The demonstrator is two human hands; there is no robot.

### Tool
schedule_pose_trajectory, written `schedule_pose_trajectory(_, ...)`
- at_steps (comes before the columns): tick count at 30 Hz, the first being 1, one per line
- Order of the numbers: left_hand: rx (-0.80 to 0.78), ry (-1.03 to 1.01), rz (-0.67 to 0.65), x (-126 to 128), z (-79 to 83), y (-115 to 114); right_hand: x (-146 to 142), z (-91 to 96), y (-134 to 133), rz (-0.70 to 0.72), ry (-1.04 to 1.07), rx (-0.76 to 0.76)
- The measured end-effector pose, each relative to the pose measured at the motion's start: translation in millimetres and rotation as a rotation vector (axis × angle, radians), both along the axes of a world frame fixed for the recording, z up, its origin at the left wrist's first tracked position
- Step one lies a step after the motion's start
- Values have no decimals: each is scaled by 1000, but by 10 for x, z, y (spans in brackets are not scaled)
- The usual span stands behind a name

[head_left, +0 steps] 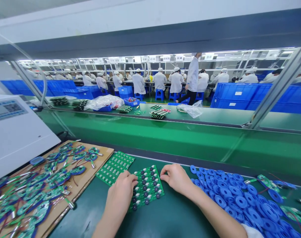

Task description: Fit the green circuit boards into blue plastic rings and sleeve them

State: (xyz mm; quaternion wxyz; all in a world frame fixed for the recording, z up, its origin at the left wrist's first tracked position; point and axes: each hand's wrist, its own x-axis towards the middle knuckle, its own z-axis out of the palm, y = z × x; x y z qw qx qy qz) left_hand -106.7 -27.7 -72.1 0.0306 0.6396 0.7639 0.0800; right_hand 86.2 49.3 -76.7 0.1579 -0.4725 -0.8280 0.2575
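Stretching across the foreground, the green table (170, 215) meets a dark band (205, 161) along its far edge, with a green panel (140, 134) just behind. Between the forearms, tabletop runs from the board (147, 186) down to the bottom of the view. Cardboard (104, 153) covered with wired discs (77, 170) bounds this stretch at left; heaped blue rings (239, 200) bound it at right, close by the right forearm. The board lies between the hands, slightly turned, with a second board (116, 167) near its upper left. The left hand (122, 188) overlaps its left edge, thumb and fingers drawn together (whether that grip pinches or merely rests, I cannot tell). The right hand (176, 178) is just beside its upper right edge, thumb and forefinger curled nearly tip to tip; anything between them is too small to make out.
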Motion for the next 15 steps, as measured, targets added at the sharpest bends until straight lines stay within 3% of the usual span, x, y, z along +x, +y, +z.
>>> schedule_pose_trajectory(8,-60,176,-79,132,94,14,-177,-1,-200,87,-10,72)
schedule_pose_trajectory(15,-83,189,-106,149,118,13,-275,-9,-342,186,-78,150)
